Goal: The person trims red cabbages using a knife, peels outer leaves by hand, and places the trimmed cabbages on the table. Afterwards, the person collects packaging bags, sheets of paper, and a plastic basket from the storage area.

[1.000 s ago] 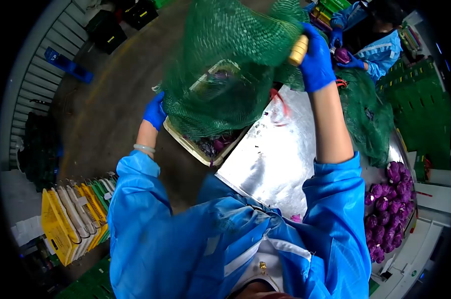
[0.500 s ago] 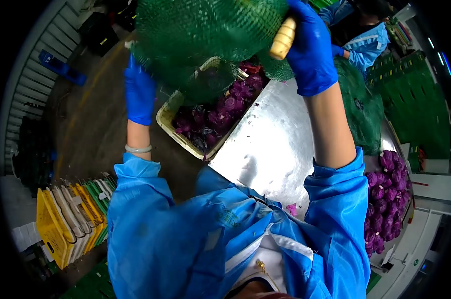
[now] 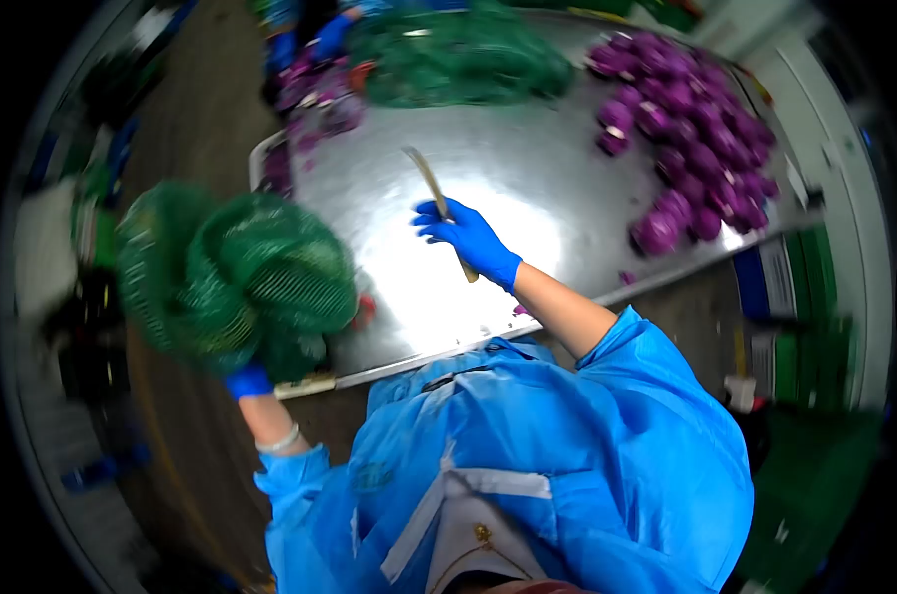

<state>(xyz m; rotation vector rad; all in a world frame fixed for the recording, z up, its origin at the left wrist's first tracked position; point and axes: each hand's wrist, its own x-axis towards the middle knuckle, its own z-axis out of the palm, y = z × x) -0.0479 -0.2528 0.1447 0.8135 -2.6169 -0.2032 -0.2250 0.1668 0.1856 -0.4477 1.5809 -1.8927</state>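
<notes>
My left hand [image 3: 249,380] is mostly hidden under a bunched green mesh bag [image 3: 270,267], which it grips at the table's left side. My right hand [image 3: 465,238] is over the middle of the metal table [image 3: 389,188], holding a knife [image 3: 429,178]. The knife's narrow, slightly curved blade points up and left. Its pale handle comes out below the palm, while several of my fingers stretch loosely to the left. Small purple scraps lie on the metal near the front edge.
Round purple vegetables, like small red cabbages [image 3: 701,139], are piled at the table's right. Another green mesh bag [image 3: 458,59] lies at the far side. Beside it, a co-worker's blue-gloved hands [image 3: 330,38] are over purple leaves [image 3: 320,104]. Green crates [image 3: 815,307] stand at right.
My left hand has lowered the mesh bag from high in front to the left side. My right hand has come down over the table with the knife. The view has turned right.
</notes>
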